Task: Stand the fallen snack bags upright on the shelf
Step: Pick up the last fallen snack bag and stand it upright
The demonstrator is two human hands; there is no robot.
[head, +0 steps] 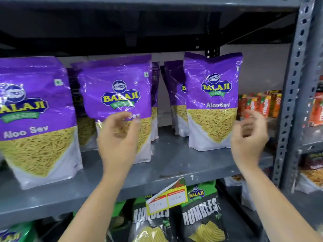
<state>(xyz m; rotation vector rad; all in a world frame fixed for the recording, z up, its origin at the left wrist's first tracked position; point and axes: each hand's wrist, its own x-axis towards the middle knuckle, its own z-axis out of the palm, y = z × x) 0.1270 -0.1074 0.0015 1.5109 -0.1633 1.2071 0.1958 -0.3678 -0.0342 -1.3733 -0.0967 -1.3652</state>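
Left hand [118, 137]: raised before the middle purple snack bag [116, 88], fingers loosely curled and parted, half open, gripping nothing; whether the fingertips brush the bag's glossy front cannot be told through the motion blur. Right hand [249, 137]: raised just beside the right-hand purple bag [212, 102], fingers bent and spread, likewise empty; contact with the bag's edge cannot be told. Both forearms bare, rising from the lower edge of view.

Lower shelf, nearest: dark crinkled chip packets [201, 219] with green tops and ridged crisps printed on them, standing in a row. A yellow-bordered price tag [167, 198], paper, hangs tilted from the lip of the grey shelf [174, 165] above.

Grey shelf: painted metal, flat and scuffed, carrying three front pouches marked "Aloo Sev". Each is a shiny plastic stand-up pouch, purple above, white at the base, with a printed panel of thin yellow strands between. The left-hand bag [35, 119] stands upright near the front edge. The middle one stands with its top leaning slightly left. The right-hand one stands upright, its top seal crumpled. More purple pouches [174, 95] stand behind them, one leaning.

Further right and back: orange and red cartons [260, 105] in a row. A perforated grey upright post [295, 84] frames the right side.
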